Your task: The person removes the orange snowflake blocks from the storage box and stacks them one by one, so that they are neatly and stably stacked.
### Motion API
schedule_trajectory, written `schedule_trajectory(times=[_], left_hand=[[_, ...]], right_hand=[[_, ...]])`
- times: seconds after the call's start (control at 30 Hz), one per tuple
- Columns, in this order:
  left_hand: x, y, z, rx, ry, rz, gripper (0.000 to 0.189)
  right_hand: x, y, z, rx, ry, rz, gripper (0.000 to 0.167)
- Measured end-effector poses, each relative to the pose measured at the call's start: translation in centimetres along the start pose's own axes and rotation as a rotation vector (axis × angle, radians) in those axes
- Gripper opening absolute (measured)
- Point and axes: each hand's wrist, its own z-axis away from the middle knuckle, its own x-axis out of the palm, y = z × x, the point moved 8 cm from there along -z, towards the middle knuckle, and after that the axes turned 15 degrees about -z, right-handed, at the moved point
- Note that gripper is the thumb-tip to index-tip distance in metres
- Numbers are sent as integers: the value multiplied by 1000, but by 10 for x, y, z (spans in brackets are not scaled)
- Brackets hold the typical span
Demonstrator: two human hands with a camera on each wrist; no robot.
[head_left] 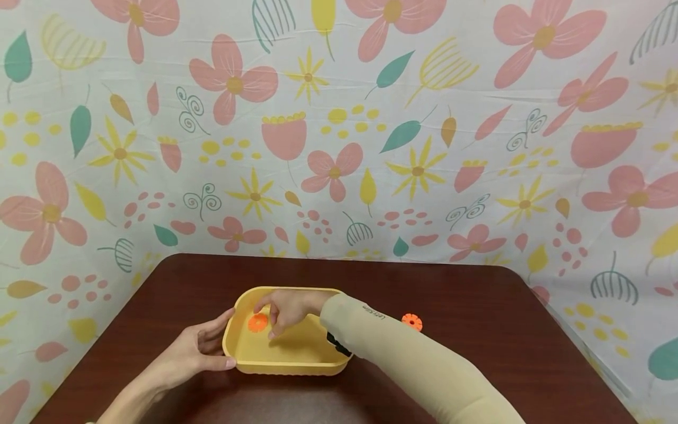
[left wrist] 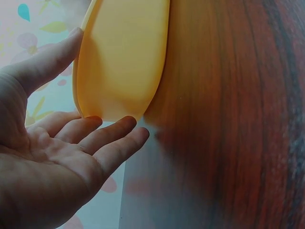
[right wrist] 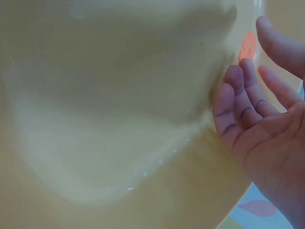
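Note:
A yellow rectangular tray (head_left: 296, 369) with rounded corners stands on the table. At its left end my left hand (head_left: 182, 356) holds it, thumb at the near corner and fingers along the end wall; the left wrist view shows these fingers against the tray wall (left wrist: 124, 57). Inside the tray, near the left end, lies a round orange notched disc (head_left: 258, 322). My right hand (head_left: 290, 307) reaches in over the tray floor, just right of the disc, its fingers loosely bent and holding nothing. In the right wrist view the orange disc (right wrist: 247, 46) appears beyond the fingertips.
A second orange notched disc (head_left: 412, 322) lies on the dark wooden table (head_left: 477, 330), right of the tray and partly behind the right sleeve (head_left: 413, 359). A flower-patterned cloth (head_left: 339, 118) hangs behind the table's far edge.

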Motion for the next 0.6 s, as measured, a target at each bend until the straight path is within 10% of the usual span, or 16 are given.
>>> schedule_trajectory(times=[0.27, 0.6], left_hand=[[1, 1, 0, 4, -1, 4, 99], [0, 1, 0, 2, 6, -4, 98]], right_hand=[[4, 5, -5, 41, -31, 21, 74], [11, -1, -9, -21, -31, 108, 44]])
